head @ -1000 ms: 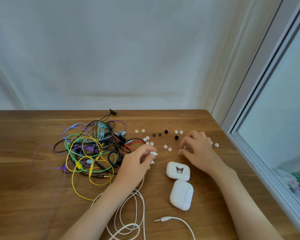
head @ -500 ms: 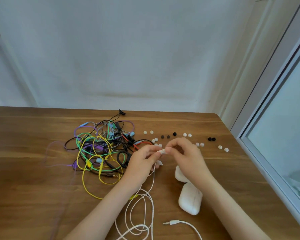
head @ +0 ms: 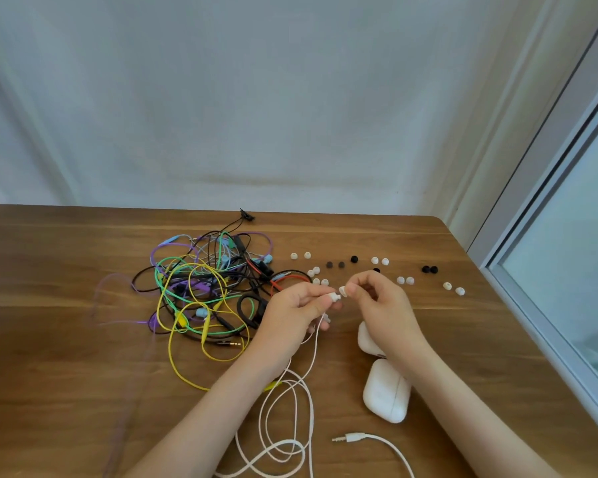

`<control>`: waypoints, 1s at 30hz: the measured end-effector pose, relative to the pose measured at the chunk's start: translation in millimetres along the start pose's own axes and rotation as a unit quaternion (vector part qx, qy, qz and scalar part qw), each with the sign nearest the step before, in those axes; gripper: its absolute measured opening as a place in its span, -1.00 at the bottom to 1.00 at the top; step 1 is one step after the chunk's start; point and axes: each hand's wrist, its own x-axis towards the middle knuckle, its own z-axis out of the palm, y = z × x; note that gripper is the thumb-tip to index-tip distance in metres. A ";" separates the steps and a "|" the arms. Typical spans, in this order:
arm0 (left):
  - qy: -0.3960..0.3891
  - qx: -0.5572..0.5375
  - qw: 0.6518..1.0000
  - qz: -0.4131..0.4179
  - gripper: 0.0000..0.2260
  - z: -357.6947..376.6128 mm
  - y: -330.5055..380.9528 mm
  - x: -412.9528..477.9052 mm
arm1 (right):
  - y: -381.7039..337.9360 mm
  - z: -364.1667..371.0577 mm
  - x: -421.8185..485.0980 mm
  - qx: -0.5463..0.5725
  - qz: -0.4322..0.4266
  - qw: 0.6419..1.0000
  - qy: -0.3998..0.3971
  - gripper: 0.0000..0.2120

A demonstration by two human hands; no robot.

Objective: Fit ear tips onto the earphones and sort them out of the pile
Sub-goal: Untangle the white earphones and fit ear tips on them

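Left hand (head: 296, 310) pinches white earbud (head: 333, 297), just right of cable pile (head: 208, 288). Right hand (head: 377, 298) fingertips closed narrow on white ear tip (head: 342, 290), almost touching nozzle. Tip looks soft, light, slippery; hold at rim, push straight.

No legible text, labels, brand names, nos. or signs in view. Both white cases (head: 384, 391) show plain surfaces; upper case mostly hidden behind right hand (head: 384, 307), so any marking there can't be seen.
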 end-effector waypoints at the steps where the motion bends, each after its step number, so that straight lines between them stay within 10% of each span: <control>1: 0.001 -0.006 1.000 -0.002 -0.87 0.2 0.4 0.0 | 0.2 0.2 0.2 -0.009 -0.002 1.000 -0.002 -0.87; 15: -0.009 0.020 1.000 -0.013 -0.85 -1.3 2.4 -1.1 | -5.9 -5.7 1.5 0.012 0.065 0.992 -0.104 -0.76; 30: 0.004 0.030 1.000 -0.006 -0.86 -0.3 -2.4 -2.0 | -1.1 2.7 -1.7 -0.044 0.033 0.997 -0.047 -0.82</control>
